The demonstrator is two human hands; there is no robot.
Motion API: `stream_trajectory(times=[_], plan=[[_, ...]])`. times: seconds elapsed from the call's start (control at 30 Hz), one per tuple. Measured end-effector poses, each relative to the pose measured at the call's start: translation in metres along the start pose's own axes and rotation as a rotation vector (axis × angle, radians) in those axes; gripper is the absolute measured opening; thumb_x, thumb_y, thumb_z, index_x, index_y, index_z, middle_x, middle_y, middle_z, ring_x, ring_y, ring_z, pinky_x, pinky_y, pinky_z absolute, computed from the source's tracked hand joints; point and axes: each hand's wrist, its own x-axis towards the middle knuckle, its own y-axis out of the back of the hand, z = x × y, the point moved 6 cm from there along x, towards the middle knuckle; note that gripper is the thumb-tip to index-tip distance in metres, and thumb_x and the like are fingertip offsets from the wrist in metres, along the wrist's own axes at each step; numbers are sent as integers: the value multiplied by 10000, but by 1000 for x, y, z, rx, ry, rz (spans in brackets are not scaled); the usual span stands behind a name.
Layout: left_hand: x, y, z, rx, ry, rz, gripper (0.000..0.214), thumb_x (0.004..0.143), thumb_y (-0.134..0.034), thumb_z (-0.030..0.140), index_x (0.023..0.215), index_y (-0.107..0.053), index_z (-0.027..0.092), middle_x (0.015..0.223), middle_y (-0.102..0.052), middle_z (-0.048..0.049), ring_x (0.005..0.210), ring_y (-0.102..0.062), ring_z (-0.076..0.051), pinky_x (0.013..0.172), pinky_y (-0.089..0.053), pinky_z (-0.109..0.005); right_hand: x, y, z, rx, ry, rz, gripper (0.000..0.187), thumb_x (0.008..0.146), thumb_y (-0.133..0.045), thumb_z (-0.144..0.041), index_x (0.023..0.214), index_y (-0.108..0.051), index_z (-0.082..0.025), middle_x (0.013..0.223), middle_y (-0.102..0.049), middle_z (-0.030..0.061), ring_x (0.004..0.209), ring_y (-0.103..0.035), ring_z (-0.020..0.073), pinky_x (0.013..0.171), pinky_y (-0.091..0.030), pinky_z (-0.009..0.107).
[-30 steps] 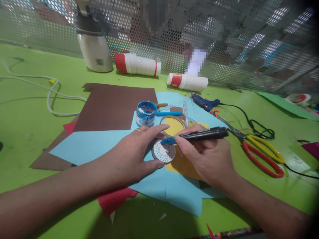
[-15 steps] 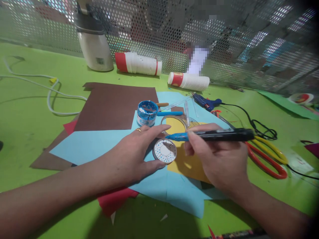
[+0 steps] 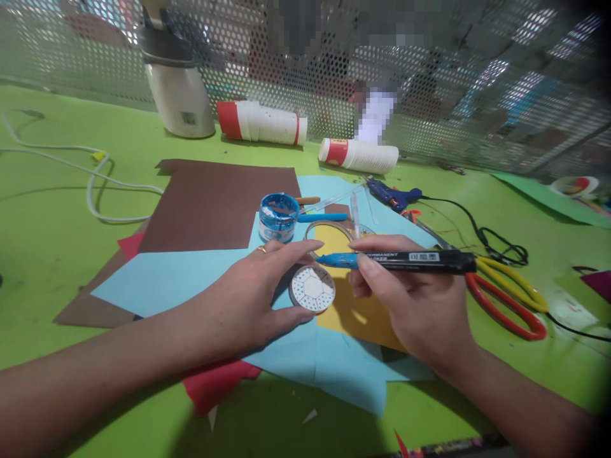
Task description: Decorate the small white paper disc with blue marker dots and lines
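Note:
My left hand (image 3: 248,296) curves around a small round disc (image 3: 312,289) with a hexagon and blue dots drawn on it, thumb and fingers touching its left rim. My right hand (image 3: 415,302) pinches a black permanent marker (image 3: 415,261), held level with its blue tip pointing left just above the disc. The disc lies on light blue paper (image 3: 191,270) beside a yellow sheet (image 3: 358,315).
A blue paint pot (image 3: 278,216) and a clear ring (image 3: 329,232) sit behind the disc. Brown paper (image 3: 214,203), red paper (image 3: 214,385), red-yellow scissors (image 3: 506,296), a blue glue gun (image 3: 394,194), two lying glue bottles (image 3: 262,124), a white jug (image 3: 179,95) and a cord (image 3: 95,184) lie about the green table (image 3: 48,242).
My right hand lifted the marker tip off the disc and drew back to the right, then levelled the marker. My left hand stayed on the disc.

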Motion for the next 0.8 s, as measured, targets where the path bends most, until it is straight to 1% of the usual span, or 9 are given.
stream_trajectory(times=[0.07, 0.13, 0.27, 0.43, 0.53, 0.63, 0.8], plan=[[0, 0, 0, -13, -7, 6, 694, 799, -688, 304, 1420, -381, 256, 1289, -618, -67, 1156, -579, -252, 980, -465, -401, -2, -1, -2, 11, 17, -32, 116, 841, -603, -153, 936, -669, -160, 862, -677, 39, 612, -613, 106, 545, -516, 253], [0, 0, 0, -28, -11, 2, 715, 792, -694, 299, 1428, -369, 261, 1311, -609, -68, 1173, -574, -252, 990, -462, -406, -3, 1, -4, 32, 34, -45, 109, 847, -597, -149, 928, -669, -162, 861, -668, 39, 649, -618, 116, 557, -511, 258], [-2, 1, -1, -47, 2, 0, 719, 772, -714, 291, 1413, -392, 246, 1277, -637, -68, 1164, -584, -253, 1000, -462, -414, -3, 3, -5, 75, 44, -54, 73, 861, -594, -154, 893, -656, -175, 768, -636, 1, 580, -584, 95, 531, -496, 240], [0, 1, -1, -54, 24, -4, 747, 753, -729, 304, 1417, -392, 251, 1274, -646, -71, 1168, -588, -266, 1002, -462, -439, 2, -5, -2, 9, 1, -103, 43, 867, -601, -192, 836, -632, -189, 607, -583, -44, 484, -549, 85, 461, -474, 213], [1, 1, 0, -53, 22, -9, 746, 751, -727, 293, 1417, -394, 246, 1289, -639, -78, 1188, -578, -268, 1014, -455, -437, 2, -9, 1, 1, -9, -108, 25, 863, -618, -213, 852, -631, -196, 595, -591, -46, 483, -563, 91, 470, -490, 216], [1, 1, 0, -31, 21, -7, 734, 756, -718, 287, 1415, -397, 250, 1309, -620, -84, 1192, -573, -268, 1018, -452, -433, 0, -14, 6, 12, -43, -140, 28, 866, -620, -229, 863, -630, -203, 596, -593, -43, 498, -577, 101, 478, -498, 219], [0, 1, 0, -13, 24, -17, 737, 760, -717, 282, 1421, -394, 243, 1289, -615, -83, 1158, -581, -265, 994, -462, -421, -2, -14, 9, -16, -46, -148, 35, 868, -612, -231, 889, -634, -212, 582, -582, -39, 539, -605, 126, 492, -498, 233]])
